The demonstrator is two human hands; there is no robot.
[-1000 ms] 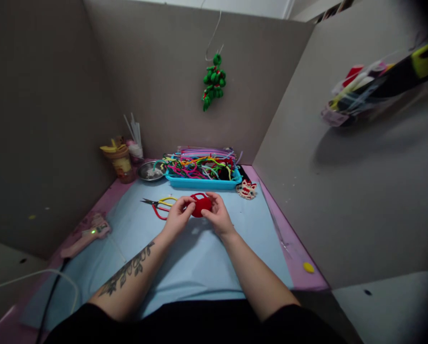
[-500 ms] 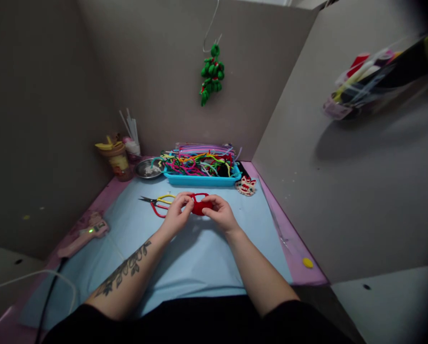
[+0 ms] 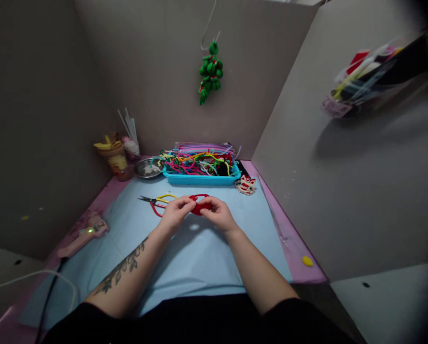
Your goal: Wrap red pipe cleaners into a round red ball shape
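Observation:
Between my hands is a red fuzzy piece (image 3: 198,209), rounded below with a thin red loop at its top, like bent pipe cleaner. My left hand (image 3: 178,212) pinches its left side with thumb and forefinger. On the right, my right hand (image 3: 219,213) grips it with the thumb across its front, and the fingers partly cover it. Just left of my left hand lie scissors (image 3: 152,202) with one yellow and one red handle, blades pointing left. All this is over a pale blue cloth (image 3: 206,258).
A blue tray (image 3: 203,180) of colourful pipe cleaners stands at the back. Beside it are a metal dish (image 3: 147,169) and a decorated cup (image 3: 117,161). A pink glue gun (image 3: 86,235) lies left, tweezers (image 3: 280,231) right. A green ornament (image 3: 211,71) hangs behind.
Both hands keep hold of the red piece. My left fingertips have shifted slightly right across it, and my right thumb has moved slightly left. The view has shifted a little.

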